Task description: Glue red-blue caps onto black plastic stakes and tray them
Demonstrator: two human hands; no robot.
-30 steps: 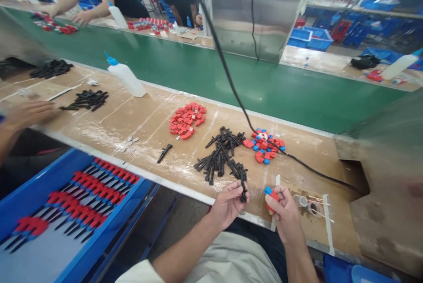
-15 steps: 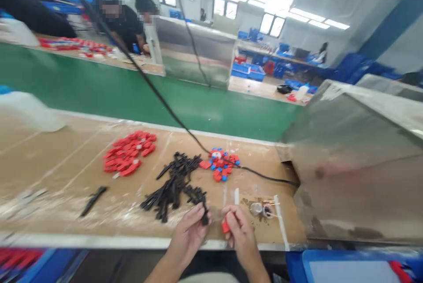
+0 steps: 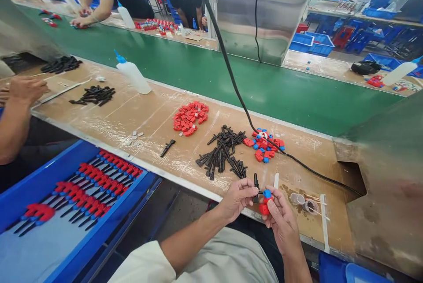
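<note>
Red-and-blue piece (image 3: 265, 208), at five o'clock in view, is clamped in my right grip (image 3: 280, 214); my left grip (image 3: 238, 198) pinches a black part (image 3: 256, 181), its peg (image 3: 261, 192) towards three o'clock, at the blue end (image 3: 267, 194). Likely I'm joining them; next calls for straight, steady pressure.

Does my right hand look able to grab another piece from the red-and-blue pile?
Probably not yet: your right hand holds a red-and-blue piece, and a black cable crosses over part of the pile.
</note>
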